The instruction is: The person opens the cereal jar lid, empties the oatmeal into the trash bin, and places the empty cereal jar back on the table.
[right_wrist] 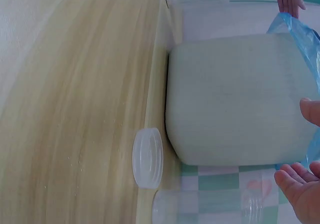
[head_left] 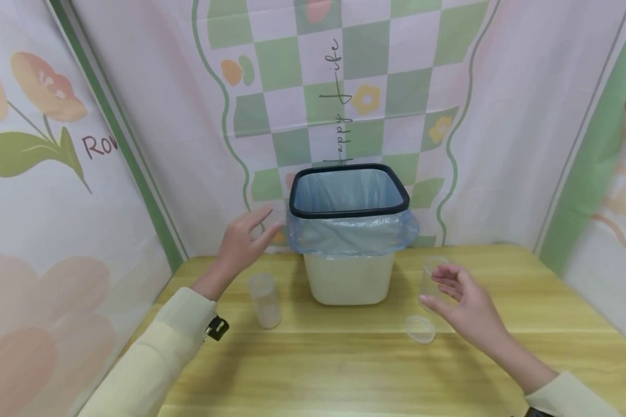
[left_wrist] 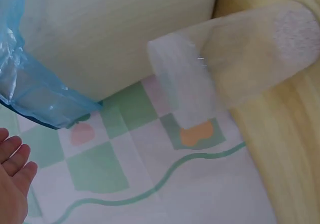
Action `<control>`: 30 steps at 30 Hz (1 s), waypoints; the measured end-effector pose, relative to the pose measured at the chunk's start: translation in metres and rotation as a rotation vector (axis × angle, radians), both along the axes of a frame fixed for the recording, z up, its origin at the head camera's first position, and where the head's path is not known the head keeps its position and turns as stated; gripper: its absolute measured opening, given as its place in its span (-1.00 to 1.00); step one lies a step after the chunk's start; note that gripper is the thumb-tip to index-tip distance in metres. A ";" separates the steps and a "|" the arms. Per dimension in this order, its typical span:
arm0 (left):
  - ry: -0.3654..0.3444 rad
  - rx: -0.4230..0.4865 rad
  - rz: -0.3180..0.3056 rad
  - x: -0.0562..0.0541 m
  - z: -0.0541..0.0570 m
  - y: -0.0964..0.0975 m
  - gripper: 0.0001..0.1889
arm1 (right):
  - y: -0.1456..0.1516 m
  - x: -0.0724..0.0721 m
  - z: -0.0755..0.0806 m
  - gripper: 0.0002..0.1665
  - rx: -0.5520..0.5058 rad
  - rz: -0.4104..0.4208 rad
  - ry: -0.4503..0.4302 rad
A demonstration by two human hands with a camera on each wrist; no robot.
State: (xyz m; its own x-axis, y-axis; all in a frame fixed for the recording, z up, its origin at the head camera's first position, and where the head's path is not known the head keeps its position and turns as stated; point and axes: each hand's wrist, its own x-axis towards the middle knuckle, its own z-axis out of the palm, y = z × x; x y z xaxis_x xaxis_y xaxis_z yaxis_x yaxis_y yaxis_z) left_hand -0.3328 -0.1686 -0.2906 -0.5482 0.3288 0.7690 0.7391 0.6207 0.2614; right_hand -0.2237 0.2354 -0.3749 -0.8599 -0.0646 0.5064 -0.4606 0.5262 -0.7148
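My left hand is raised left of the bin with fingers extended, holding nothing. Below it stands a lidded clear plastic jar, with something whitish in its bottom. My right hand hovers at the right, thumb and fingers apart around nothing. Behind its fingertips stands a second clear jar without a lid, partly hidden in the head view. In the right wrist view, that hand appears above the jar's mouth. A translucent screw lid lies on the table before this jar.
Between the jars stands a cream trash bin, lined with a blue plastic bag folded over under a black rim ring. The wooden table meets a printed fabric curtain behind the bin. Similar fabric hangs at both sides.
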 end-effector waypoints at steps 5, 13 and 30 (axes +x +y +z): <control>-0.097 0.020 0.049 0.007 -0.014 -0.011 -0.53 | -0.008 0.004 -0.004 -0.21 -0.017 0.021 0.016; -0.245 0.023 0.134 0.019 -0.040 -0.029 -0.38 | -0.020 0.009 -0.012 -0.27 -0.054 0.067 0.030; -0.560 0.142 0.127 0.035 -0.097 -0.049 -0.08 | -0.039 0.019 -0.024 -0.26 -0.084 0.108 -0.050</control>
